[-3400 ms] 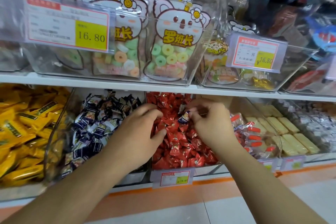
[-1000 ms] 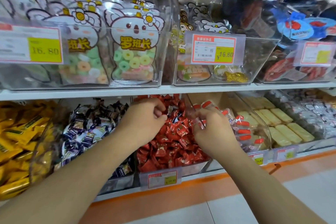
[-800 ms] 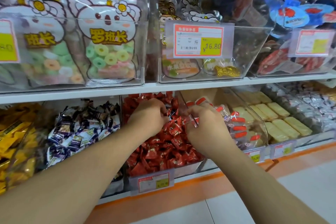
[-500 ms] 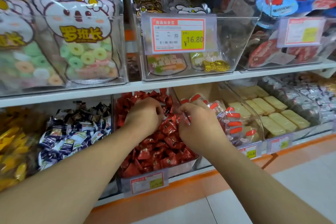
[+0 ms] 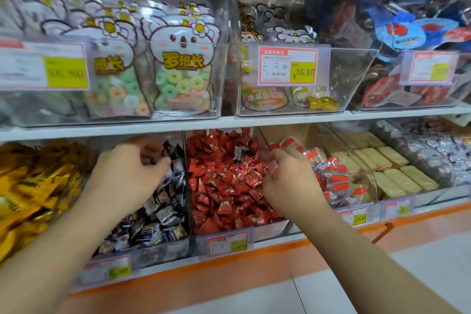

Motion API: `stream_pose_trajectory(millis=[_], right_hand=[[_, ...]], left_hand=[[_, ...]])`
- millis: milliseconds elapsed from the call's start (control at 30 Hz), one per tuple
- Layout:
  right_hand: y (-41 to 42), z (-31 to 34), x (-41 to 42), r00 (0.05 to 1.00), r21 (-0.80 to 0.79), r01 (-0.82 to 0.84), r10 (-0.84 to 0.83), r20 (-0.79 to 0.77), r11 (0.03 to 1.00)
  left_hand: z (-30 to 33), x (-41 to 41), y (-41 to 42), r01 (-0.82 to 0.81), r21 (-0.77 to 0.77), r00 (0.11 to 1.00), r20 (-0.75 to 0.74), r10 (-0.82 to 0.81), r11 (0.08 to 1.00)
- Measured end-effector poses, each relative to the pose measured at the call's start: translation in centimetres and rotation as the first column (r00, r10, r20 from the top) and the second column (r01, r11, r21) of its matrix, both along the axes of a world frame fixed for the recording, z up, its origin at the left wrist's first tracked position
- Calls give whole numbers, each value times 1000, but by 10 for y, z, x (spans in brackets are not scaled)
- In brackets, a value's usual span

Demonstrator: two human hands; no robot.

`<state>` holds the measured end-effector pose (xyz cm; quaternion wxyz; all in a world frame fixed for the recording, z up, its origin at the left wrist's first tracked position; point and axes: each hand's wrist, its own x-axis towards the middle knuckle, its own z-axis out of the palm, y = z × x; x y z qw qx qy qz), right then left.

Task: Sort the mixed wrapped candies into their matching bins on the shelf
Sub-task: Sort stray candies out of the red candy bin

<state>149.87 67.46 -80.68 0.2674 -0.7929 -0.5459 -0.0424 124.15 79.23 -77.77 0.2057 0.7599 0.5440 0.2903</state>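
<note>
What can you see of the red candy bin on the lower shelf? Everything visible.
The red candy bin is a clear plastic bin with a slanted right wall, on the lower shelf between the dark-wrapped candy bin and the orange-capped packet bin. It is heaped with shiny red wrapped candies; one dark-wrapped stray lies near the back. A red-and-yellow price tag hangs on its front. The right hand reaches into its right side, fingers among the candies.
</note>
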Motion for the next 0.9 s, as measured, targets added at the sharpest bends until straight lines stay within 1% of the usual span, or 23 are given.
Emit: stream_pose_trajectory(millis=[67,100,200,267,333,433,567,633,733,900], right_hand=[[4,1,-3,999,11,16,-16,31,1000],[7,2,-4,998,22,14,-15,54,1000],[19,5,-9,993,65,-7,-1,114,998],[33,8,-13,993,76,-59,51,102,995],[52,5,-14,993,58,-97,92,80,994],[80,-14,-10,993,56,-118,116,37,991],[98,-37,-4,994,-11,-106,106,31,994],[101,-39,-3,997,-25,-74,74,0,997],[102,-39,-6,999,41,-53,53,-3,998],[88,-29,-10,996,40,-80,79,27,996]], left_hand=[[-2,-4,0,32,4,992,-121,-32,999],[-4,-2,-2,72,-3,986,-151,-72,997],[-12,9,-7,231,-91,963,-121,-241,969],[-20,16,-6,287,-150,950,-83,-301,946],[-24,17,-1,286,-159,955,-34,-295,945],[-26,14,4,298,-140,953,-11,-302,944],[-32,12,5,331,-93,943,2,-333,939],[-34,11,6,339,-77,941,6,-339,938],[-36,9,7,347,-68,938,20,-346,935],[-36,9,5,345,-43,938,1,-345,938]])
